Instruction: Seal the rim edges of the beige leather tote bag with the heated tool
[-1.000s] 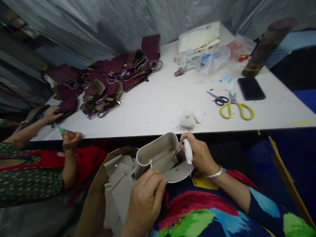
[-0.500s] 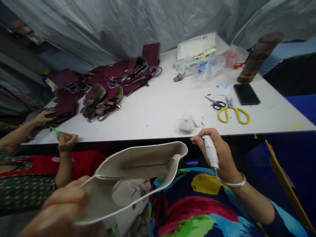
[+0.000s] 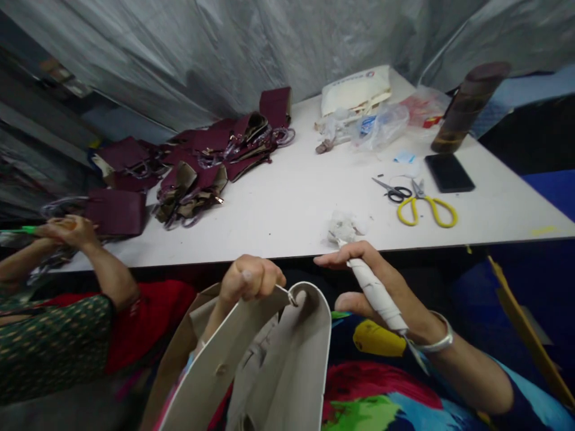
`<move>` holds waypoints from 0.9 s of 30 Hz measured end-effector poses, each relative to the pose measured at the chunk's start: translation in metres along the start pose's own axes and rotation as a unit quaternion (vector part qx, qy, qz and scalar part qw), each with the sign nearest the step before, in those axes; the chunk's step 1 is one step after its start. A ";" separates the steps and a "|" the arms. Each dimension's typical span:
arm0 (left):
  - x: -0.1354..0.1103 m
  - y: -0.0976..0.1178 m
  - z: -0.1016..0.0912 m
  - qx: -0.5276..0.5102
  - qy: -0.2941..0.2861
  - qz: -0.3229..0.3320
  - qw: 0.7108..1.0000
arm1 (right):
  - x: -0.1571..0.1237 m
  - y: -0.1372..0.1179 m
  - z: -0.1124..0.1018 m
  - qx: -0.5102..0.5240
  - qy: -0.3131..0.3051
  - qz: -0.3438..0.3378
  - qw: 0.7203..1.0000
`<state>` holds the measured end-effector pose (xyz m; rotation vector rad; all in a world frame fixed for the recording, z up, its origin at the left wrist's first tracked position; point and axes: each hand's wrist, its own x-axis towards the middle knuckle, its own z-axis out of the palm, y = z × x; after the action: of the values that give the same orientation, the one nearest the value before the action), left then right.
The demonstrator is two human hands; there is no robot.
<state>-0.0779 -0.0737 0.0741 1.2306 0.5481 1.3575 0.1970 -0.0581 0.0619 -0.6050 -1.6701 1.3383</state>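
Observation:
My left hand is closed on the upper edge of an open, off-white bag body, near a fold at its corner. The bag hangs below the table's front edge with its mouth towards me. Just right of the bag, my right hand holds a tool with a white-wrapped handle across the palm. Its thin metal end points back past my wrist, and my thumb and forefinger are spread towards the bag's edge. On the table just beyond lies a crumpled whitish lump in plastic.
Yellow-handled scissors, small black scissors, a phone and a dark bottle are at the right. Maroon bags are piled at the back left. A co-worker's hands are at the left beside a maroon bag.
My left hand has moved right and up along with the bag, which has turned and now hangs steeper. My right thumb and forefinger have spread. The co-worker's hands have come together.

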 end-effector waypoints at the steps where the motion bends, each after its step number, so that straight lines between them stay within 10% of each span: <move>1: 0.005 -0.010 0.008 -0.039 -0.025 -0.021 0.999 | 0.003 -0.003 0.000 -0.005 -0.026 -0.004 1.000; 8: 0.009 -0.051 0.034 -0.078 0.031 -0.079 0.993 | 0.010 0.004 0.002 -0.060 -0.081 0.024 0.995; 27: 0.011 -0.045 0.035 -0.051 0.030 -0.128 0.990 | 0.010 0.024 0.007 -0.054 -0.047 0.014 0.997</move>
<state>-0.0257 -0.0650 0.0498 1.0023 0.6471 1.1917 0.1827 -0.0463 0.0429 -0.6386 -1.8247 1.3214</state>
